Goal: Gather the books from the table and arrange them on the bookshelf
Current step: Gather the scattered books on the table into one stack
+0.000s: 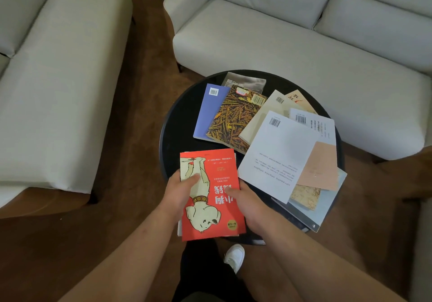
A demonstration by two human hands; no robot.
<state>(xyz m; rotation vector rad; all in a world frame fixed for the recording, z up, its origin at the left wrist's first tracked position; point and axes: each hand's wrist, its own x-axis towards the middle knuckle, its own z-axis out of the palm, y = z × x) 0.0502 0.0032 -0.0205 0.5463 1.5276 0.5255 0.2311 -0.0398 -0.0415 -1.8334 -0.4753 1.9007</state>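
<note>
Cream fabric covers the couch [58,68] on the far left, with brown floor between it and the round black table [182,119]; at the table's near-left edge the person's left hand [177,192] grips one long side of a red book [217,168], thumb laid across the cover and fingers tucked underneath out of sight; the right hand [250,206] pinches the opposite long side the same way, thumb on top. The red book sits partly over the rim, and a pale edge under it suggests a second volume beneath, though I cannot be sure.

Further right the other books lie loose and overlapping: a blue book [205,112] toward the far-left edge, a wheat-patterned book [231,119] lapping over it, a cream book [264,112], then a white book [275,152] near the middle with a pink booklet [320,166] resting on its right corner by the right edge.

These look like thin paperbacks: light, bendy, with smooth covers that will likely slide on one another; I'd hold each by its spine or both long sides, and square any stack before lifting.
</note>
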